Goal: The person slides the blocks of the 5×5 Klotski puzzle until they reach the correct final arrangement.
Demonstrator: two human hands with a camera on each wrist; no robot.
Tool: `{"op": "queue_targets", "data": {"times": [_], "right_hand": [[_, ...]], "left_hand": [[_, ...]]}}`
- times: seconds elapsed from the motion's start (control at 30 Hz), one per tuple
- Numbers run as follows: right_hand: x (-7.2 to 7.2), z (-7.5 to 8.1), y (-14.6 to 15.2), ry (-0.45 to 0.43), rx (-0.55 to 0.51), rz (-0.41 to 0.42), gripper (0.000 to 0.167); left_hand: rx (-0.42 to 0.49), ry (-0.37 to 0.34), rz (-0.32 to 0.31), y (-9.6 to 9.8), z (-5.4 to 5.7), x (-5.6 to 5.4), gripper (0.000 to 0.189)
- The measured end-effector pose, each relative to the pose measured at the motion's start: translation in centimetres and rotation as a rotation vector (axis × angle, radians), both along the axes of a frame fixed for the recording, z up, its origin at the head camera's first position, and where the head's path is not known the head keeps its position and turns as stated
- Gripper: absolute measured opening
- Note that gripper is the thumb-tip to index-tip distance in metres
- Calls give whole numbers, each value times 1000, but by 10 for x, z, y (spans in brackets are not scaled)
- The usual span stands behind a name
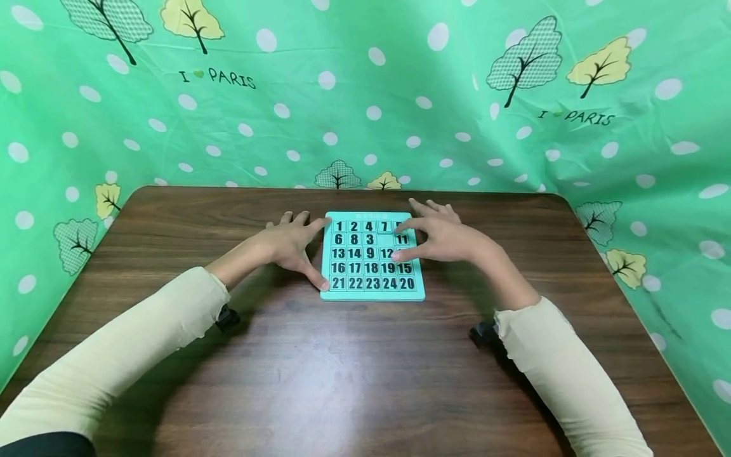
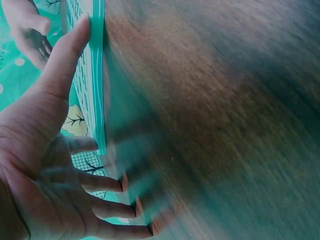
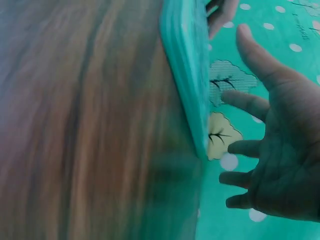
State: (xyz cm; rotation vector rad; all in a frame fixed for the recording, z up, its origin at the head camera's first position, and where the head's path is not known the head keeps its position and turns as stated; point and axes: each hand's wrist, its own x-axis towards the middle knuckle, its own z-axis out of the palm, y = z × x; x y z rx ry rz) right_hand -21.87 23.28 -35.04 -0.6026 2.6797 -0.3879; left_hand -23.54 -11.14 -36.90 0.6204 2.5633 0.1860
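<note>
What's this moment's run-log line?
turquoise square number puzzle: on brown wood-grain table | left hand: touching left edge | right hand: fingers over right side

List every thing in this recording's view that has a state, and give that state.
Number puzzle: flat on the table, one gap in its second row, numbers out of order.
Left hand: fingers spread, thumb on the puzzle's left edge.
Right hand: fingers apart, above the puzzle's right side.
Patterned cloth: hanging behind the table, lightly creased.
</note>
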Motion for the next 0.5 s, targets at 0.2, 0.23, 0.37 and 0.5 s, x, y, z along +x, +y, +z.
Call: {"op": "queue_targets", "data": {"times": [0.2,0.23,0.37,0.5], "right_hand": [[-4,-5,-11,-40,-16,55,72],[-3,-4,-11,-39,-23,59,67],[-5,-3,-17,-10,-59,57,69],[-10,-10,-25,-7,-51,52,89]], "left_hand": [[10,-8,-11,0,-1,-1,155],[11,-7,-13,0,0,-1,155],[10,-5,-11,0,0,-1,155],[6,-11,-9,-1,0,0,156]]}}
